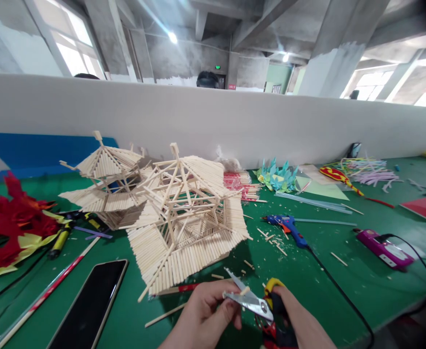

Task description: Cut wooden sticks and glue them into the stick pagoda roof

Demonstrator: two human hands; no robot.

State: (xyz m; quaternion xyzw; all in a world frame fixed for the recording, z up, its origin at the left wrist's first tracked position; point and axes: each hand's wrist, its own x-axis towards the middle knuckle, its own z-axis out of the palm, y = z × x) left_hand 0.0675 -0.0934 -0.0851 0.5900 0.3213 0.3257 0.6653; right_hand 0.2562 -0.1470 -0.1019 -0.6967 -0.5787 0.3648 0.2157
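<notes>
Snips [251, 300] R hand [300, 320], stick [244, 291] L hand [205, 312]

Snips [251, 300]: silver blades parted, tips pointing left; yellow, black and red handles in right hand [300, 325] grip, low over surface [307, 281] near edge. Stick [244, 291]: short, pale wood, tilted between blades, apparently pinched by left hand [205, 315].

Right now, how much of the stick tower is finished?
The back tower looks done. The front tower has its lower roof covered; its top frame shows open gaps, probably left to fill. In hand: the left hand holds a stick in the snips held by the right hand.
</notes>
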